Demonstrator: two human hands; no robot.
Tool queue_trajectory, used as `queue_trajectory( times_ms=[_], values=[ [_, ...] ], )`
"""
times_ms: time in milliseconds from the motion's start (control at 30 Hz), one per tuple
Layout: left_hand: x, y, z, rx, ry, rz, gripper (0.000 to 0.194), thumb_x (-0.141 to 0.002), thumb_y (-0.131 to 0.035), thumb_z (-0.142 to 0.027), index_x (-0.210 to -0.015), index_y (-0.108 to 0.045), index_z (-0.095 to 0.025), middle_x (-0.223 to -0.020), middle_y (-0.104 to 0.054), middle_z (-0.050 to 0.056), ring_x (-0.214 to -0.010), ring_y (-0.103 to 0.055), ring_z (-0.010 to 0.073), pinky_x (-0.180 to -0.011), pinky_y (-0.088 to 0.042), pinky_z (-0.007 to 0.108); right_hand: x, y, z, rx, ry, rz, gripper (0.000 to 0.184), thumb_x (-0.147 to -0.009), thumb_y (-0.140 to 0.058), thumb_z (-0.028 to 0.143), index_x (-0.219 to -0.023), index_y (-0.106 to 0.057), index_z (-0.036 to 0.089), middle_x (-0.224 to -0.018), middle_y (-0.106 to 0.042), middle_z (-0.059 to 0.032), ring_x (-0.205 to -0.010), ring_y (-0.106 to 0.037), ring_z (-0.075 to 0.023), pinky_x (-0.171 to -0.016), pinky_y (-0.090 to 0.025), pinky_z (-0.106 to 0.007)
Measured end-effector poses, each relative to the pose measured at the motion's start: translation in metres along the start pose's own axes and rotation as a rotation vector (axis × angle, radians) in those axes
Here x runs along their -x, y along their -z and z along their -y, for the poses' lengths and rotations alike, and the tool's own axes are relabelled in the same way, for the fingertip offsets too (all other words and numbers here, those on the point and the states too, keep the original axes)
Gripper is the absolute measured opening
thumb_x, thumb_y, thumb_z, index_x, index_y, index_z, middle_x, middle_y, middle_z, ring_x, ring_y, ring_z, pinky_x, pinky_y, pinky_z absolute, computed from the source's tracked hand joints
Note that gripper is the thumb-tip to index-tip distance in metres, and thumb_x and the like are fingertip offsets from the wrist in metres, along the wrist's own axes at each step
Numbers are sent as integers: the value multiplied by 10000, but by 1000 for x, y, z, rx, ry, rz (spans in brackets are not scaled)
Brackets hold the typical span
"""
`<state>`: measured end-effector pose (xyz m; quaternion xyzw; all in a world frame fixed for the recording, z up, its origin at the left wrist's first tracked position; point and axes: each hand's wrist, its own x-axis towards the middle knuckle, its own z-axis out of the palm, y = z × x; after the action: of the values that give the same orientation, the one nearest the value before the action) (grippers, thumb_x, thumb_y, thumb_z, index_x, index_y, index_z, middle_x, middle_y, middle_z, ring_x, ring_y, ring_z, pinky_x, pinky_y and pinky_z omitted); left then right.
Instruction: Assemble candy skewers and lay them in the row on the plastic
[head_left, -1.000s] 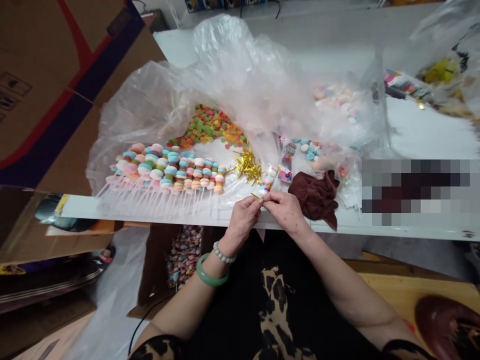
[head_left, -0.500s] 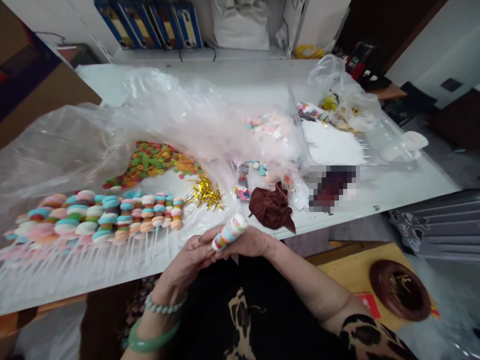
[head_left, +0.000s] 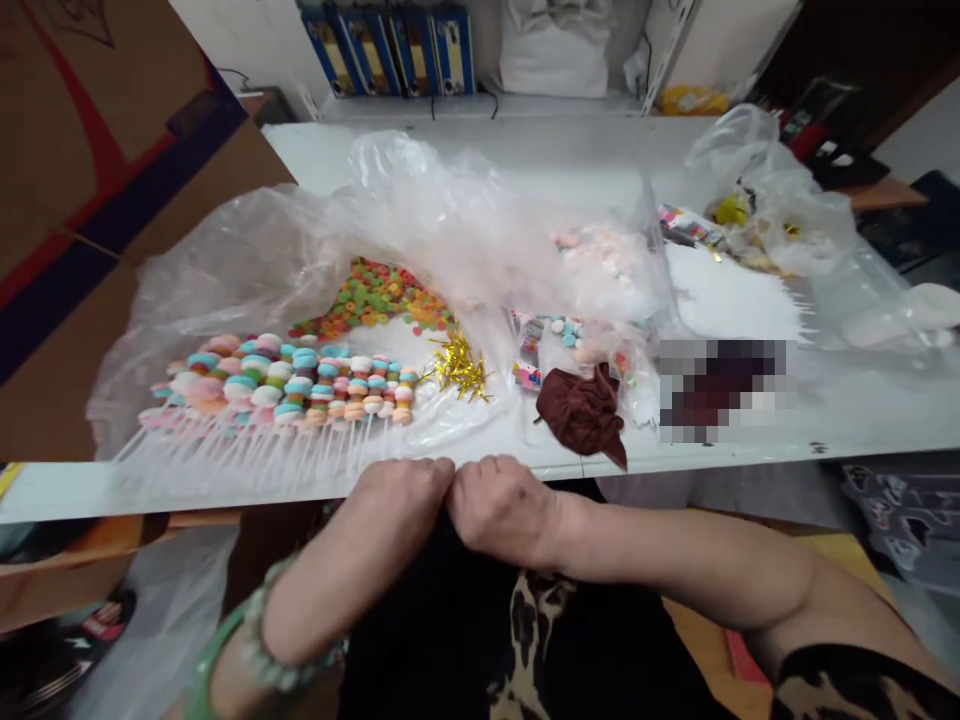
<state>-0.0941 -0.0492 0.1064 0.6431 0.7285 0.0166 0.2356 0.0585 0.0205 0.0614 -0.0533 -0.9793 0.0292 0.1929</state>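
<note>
My left hand [head_left: 397, 510] and my right hand [head_left: 499, 510] are curled with their knuckles up, pressed together at the near edge of the white table [head_left: 847, 440]. Whatever lies inside them is hidden. Nearest to them are rows of pastel stacked candies on white sticks [head_left: 281, 390], lying on a clear plastic sheet [head_left: 225, 270]. Beyond those are a heap of colourful ring candies [head_left: 371, 300] and a gold tinsel bunch [head_left: 459, 367]. A brown cloth [head_left: 583, 412] lies to the right of my right hand.
A clear plastic bag [head_left: 772, 200] stands at the table's far right. Blue boxes [head_left: 386, 50] stand along the back. A large cardboard box [head_left: 97, 170] rises at the left. Below the table edge are my dark patterned clothes and a yellow board [head_left: 757, 620].
The stacked candy stick seen between my hands is now out of sight. My hands have come together at the table edge, and the view has swung back toward the table's middle.
</note>
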Motion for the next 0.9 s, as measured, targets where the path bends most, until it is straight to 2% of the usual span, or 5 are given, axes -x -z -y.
queue_trajectory(
  times_ms=[267, 333, 533, 667, 900],
  values=[
    [-15, -76, -9, 599, 202, -868, 235, -924, -491, -381, -862, -625, -197, -703, -599, 45, -670, -562, 173, -680, -423, 297, -28, -22, -14, -1360, -804, -35, 227, -858, -427, 377, -684, -402, 233, -498, -352, 69, -397, -311, -98, -404, -295, -227],
    [-21, -87, 3, 1120, 205, -720, 339, -887, -541, -521, -987, -597, -202, -829, -646, 52, -756, -609, 178, -721, -467, 299, -20, -28, -12, -1487, -762, -21, 253, -859, -420, 418, -684, -395, 238, -499, -322, 75, -390, -286, -95, -392, -296, -231],
    [-8, -102, 32, 1920, -99, 528, 706, -756, -493, -793, -1031, -565, -146, -822, -667, 100, -603, -666, 221, -498, -469, 280, 9, -37, -21, -874, -543, -153, 215, -825, -596, 375, -687, -575, 211, -561, -497, 0, -560, -475, -137, -562, -380, -262],
    [6, -90, 52, 1576, -43, 288, 448, -743, -726, -522, -947, -627, -136, -702, -600, 9, -494, -510, 91, -454, -322, 198, 9, -44, -16, -1013, -725, -7, 195, -811, -563, 346, -682, -570, 200, -573, -529, -3, -544, -485, -128, -541, -381, -251],
    [49, -47, 82, 755, -90, 244, 217, -784, -691, -391, -822, -686, -178, -718, -586, -26, -682, -490, 122, -632, -326, 215, -2, -53, -4, -1873, -864, 920, 308, -703, -648, 417, -852, -626, 148, -623, -615, 2, -465, -526, -99, -474, -414, -214]
  ],
)
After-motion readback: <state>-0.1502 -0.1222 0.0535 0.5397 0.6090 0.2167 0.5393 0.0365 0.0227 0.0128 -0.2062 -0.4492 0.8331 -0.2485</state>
